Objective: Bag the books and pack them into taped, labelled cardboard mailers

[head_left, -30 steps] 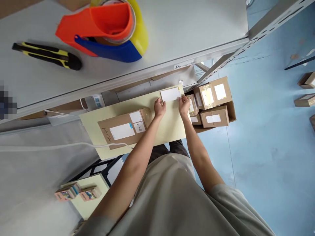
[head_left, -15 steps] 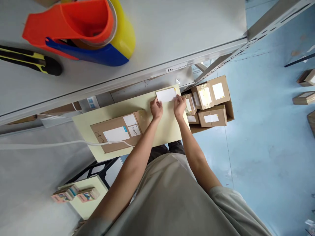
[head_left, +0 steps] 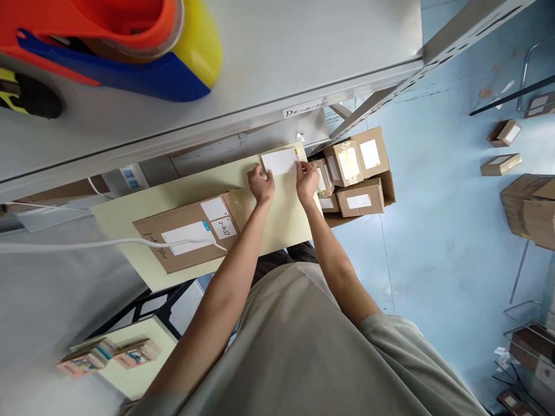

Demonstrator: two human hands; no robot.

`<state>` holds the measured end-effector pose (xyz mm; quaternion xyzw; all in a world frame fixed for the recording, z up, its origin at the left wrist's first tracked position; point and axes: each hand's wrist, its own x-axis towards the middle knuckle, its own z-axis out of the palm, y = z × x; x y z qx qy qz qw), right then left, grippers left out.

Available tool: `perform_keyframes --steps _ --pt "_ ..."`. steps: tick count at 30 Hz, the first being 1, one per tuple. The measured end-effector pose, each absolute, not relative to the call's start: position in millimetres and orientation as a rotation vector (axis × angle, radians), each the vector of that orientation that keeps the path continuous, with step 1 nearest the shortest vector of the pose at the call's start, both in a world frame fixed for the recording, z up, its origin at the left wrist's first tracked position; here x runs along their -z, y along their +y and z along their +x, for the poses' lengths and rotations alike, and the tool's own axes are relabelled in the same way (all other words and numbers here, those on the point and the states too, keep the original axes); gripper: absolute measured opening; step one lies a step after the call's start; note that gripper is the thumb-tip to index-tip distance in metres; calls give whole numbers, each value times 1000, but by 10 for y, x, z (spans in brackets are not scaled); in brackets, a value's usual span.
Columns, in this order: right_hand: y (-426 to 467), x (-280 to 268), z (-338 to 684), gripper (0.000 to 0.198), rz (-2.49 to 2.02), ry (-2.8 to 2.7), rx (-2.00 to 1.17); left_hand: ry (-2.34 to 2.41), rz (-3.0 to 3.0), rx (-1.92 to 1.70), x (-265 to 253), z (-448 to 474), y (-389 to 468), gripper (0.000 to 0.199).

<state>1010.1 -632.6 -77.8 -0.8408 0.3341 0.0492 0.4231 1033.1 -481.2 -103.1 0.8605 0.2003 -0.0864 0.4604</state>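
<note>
A blank-faced white label (head_left: pixel 280 161) with a small yellow mark at its right end is at the far end of the pale yellow table (head_left: pixel 286 231). My left hand (head_left: pixel 261 186) is closed at its near left corner, fingers curled and thumb against the edge. The right edge is pinched between the thumb and fingers of my right hand (head_left: pixel 307 180). Left of my hands lies a cardboard box (head_left: pixel 150 226) with several white labels and handwriting, partly covered by my left forearm. A white cable (head_left: pixel 108 245) crosses over this box.
A grey metal shelf (head_left: pixel 303 52) overhangs the far side, bearing a tape dispenser (head_left: pixel 191 69) and a black-and-yellow cutter (head_left: pixel 37 95). Right of the table, several labelled boxes (head_left: pixel 359 199) sit in a larger carton. Books (head_left: pixel 136 352) lie on a lower surface at left.
The view has swung slightly, so the shelf, table and boxes appear farther left. Both hands stay at the label's edges, with my left fingers more curled.
</note>
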Motion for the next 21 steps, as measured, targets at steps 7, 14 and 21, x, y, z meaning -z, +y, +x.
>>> perform_keyframes --steps 7,14,21 --pt "-5995 333 10056 56 -1963 453 -66 443 1829 257 540 10536 -4744 48" --pt "-5816 431 10569 68 -1834 639 -408 531 2087 343 224 10741 -4310 47" --pt "-5631 801 10877 56 -1866 795 -604 520 2232 217 239 10837 -4062 32"
